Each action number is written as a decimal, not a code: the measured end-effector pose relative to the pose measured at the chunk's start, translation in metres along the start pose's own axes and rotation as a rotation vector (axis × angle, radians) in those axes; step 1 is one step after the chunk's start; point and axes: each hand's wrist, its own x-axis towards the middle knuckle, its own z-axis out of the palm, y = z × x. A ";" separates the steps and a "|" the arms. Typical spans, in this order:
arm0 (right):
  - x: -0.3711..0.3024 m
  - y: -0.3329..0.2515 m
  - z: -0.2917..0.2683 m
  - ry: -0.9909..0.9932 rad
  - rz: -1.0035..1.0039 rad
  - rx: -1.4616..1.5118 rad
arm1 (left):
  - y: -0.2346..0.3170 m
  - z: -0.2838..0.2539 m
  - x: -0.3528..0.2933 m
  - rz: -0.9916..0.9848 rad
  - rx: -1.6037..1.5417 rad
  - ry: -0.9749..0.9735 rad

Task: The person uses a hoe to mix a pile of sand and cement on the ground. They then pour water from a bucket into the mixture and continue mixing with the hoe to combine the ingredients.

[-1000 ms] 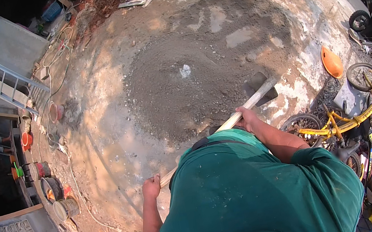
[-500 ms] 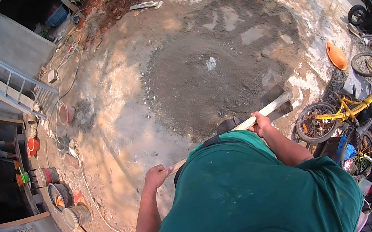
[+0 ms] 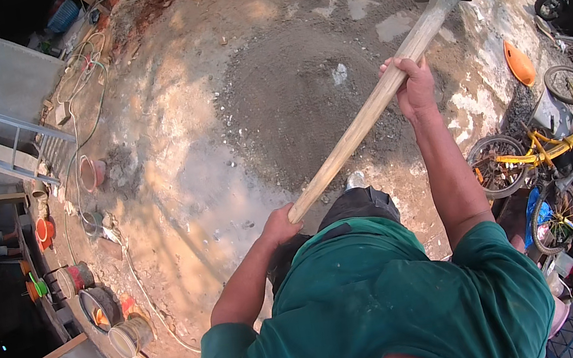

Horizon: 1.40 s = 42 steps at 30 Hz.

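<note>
1. Raised since the earlier frame, the hoe (image 3: 391,78) now stands high over the grey sand pile (image 3: 302,93), blade at the far edge.
2. Right hand (image 3: 413,85) is wrapped tight at mid-handle; left hand (image 3: 280,224) is closed round the butt end.
3. Judged step: top of a swing in mixing; next calls for a controlled chop into the pile, clear of the yellow bicycle (image 3: 540,152).

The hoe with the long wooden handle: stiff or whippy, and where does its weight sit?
The hoe looks stiff: its handle runs straight between the left hand and right hand. Probably head-heavy, given the broad blade. The pale handle may be dusty, perhaps slippery.
</note>
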 end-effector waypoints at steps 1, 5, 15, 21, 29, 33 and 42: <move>0.001 -0.016 0.024 -0.019 -0.107 0.020 | 0.010 -0.002 0.018 0.046 0.001 0.061; 0.004 -0.028 0.080 -0.008 -0.332 -0.135 | 0.077 -0.023 0.076 0.185 -0.055 0.125; -0.027 0.366 0.042 0.351 0.195 -0.454 | -0.192 0.017 0.054 -0.156 -0.251 -0.175; -0.130 0.606 -0.007 0.425 0.849 -0.373 | -0.319 0.068 -0.011 -0.418 -0.241 -0.189; -0.226 0.530 0.033 0.450 0.773 -0.376 | -0.327 0.110 -0.113 -0.443 -0.201 -0.246; -0.167 0.436 0.055 0.371 0.398 -0.314 | -0.308 0.088 -0.003 -0.153 -0.203 -0.100; -0.013 0.463 0.068 0.316 0.267 -0.495 | -0.264 0.018 0.118 -0.213 -0.242 -0.117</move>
